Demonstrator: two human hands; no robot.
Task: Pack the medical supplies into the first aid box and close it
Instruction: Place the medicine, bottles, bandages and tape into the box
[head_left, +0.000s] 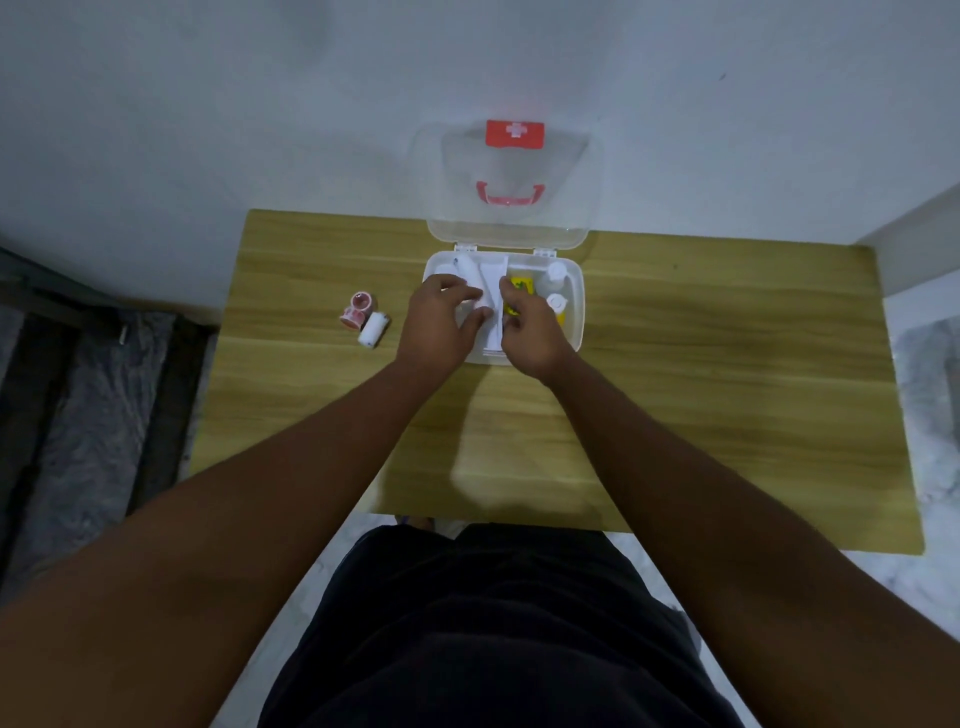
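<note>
Open first aid box (575, 291) on the surface (675, 389): left hand (439, 325) and right hand (530, 332) inside, pinching white packets; bandage roll (373, 329) left of box.

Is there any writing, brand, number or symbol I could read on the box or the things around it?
No readable words or numbers anywhere.
White cross sign, no letters: on the red latch at the top of the open clear lid.
Dark print on the yellow packet inside the first aid box: too blurred to read.
Pink tape roll on the table: markings too small to read.
</note>
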